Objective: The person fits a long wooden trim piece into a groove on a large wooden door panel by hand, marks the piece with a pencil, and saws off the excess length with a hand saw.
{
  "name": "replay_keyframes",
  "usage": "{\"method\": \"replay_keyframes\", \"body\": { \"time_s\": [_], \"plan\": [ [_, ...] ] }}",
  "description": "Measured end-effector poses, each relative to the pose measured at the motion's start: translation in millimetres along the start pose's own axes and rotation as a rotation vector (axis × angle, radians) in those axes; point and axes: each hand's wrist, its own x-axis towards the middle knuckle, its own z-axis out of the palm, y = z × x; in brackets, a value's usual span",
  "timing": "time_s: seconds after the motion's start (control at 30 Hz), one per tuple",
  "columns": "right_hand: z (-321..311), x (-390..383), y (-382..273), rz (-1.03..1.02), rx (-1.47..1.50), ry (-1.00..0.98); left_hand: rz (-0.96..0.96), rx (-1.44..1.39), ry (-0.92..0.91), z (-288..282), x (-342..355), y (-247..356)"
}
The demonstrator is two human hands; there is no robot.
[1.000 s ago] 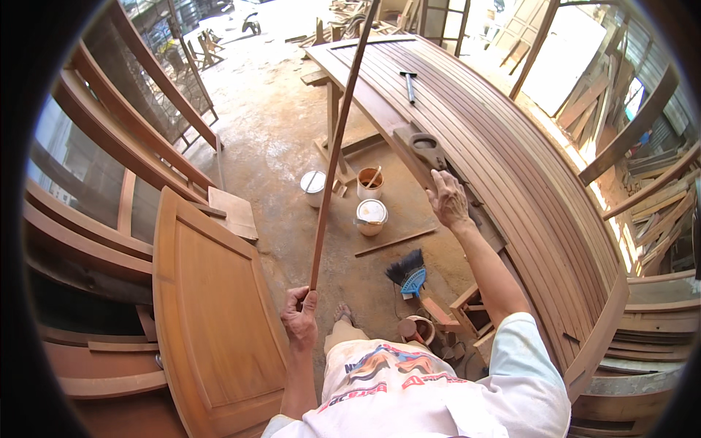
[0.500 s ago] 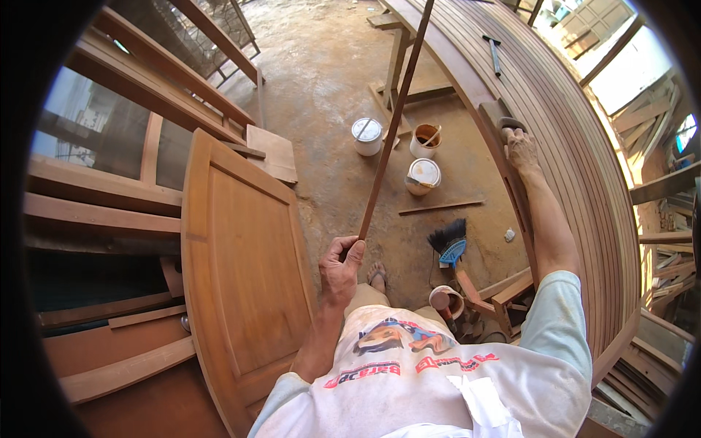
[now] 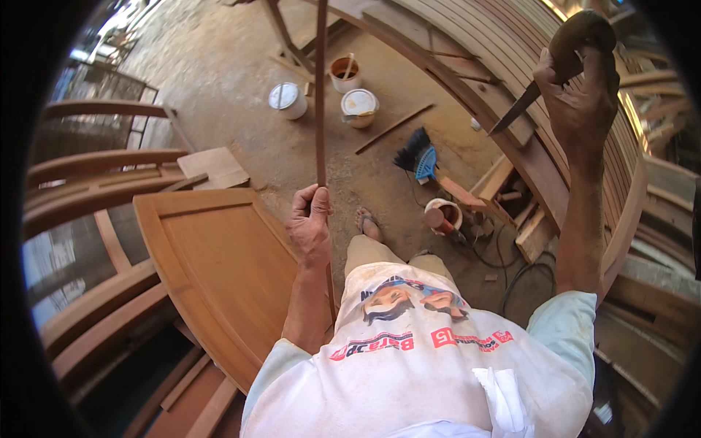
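Observation:
My left hand is closed round a long, thin wooden strip. The strip runs far ahead of the fist, and a shorter length shows below it beside my forearm. Raised at the right, my right hand grips a handsaw by its rounded, dark handle. The saw's tapering blade points down and left, over the edge of a slatted wooden panel. A board lies along that panel's near side. To the left of my left forearm leans a brown panelled wooden door.
Two white lidded buckets and an open one stand on the floor ahead. Closer in are a loose wooden strip, a blue broom head, a container and a black cable. Wooden frames crowd the left.
My right hand has lifted the handsaw off the slatted panel and drawn it nearer. The strip has swung from a slant to nearly straight ahead, and its lower end now shows below my left fist.

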Motion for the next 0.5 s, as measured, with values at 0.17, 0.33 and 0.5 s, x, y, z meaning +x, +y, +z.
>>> {"method": "replay_keyframes", "body": {
  "time_s": [0.17,0.33,0.5],
  "plan": [
    [-159.3,-76.6,17.7,0.393,0.391,0.340,0.076,0.022,-0.200,71.4,-9.1,-6.6],
    [-291.6,-195.0,14.9,0.704,0.723,0.630,0.172,0.067,-0.552,156.2,-63.4,4.9],
    [-368.0,-317.2,-4.0,0.920,0.492,0.694,0.215,0.225,-0.950,230.6,-142.4,-3.5]
  ]
}}
